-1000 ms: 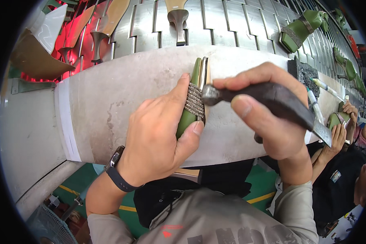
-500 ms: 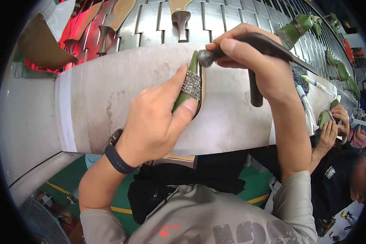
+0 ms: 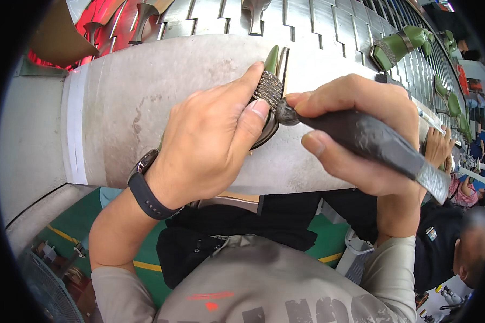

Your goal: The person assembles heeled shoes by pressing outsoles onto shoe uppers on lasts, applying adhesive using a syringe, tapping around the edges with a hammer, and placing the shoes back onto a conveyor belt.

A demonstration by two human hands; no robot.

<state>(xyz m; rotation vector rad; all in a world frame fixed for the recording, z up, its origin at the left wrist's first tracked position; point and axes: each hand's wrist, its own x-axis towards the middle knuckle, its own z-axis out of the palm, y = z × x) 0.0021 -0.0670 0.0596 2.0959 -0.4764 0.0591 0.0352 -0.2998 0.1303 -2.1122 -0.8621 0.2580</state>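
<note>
A green pointed shoe [image 3: 274, 60] with a glittering beaded band [image 3: 268, 90] lies tilted on its side on the pale worktop [image 3: 113, 113]. My left hand [image 3: 210, 129] is wrapped round it from the left, thumb against the band. The heel end is hidden beneath this hand. My right hand [image 3: 361, 124] grips a dark cobbler's hammer [image 3: 372, 140] around its head. The hammer's rounded face touches, or nearly touches, the shoe's sole edge beside the band. Its flat metal end points to the lower right, and the handle is hidden.
A slatted metal conveyor [image 3: 302, 21] runs behind the worktop, carrying tan shoe parts [image 3: 145, 19] under red light and more green shoes [image 3: 399, 47] at right. A pen-like tool [image 3: 428, 118] lies at right, near a co-worker's hand [image 3: 439, 146]. A fan [image 3: 48, 285] stands lower left.
The hammer has come down from the toe to the side by the band, turning so its flat end points lower right. My left hand still holds the shoe. The whole view has shifted slightly.
</note>
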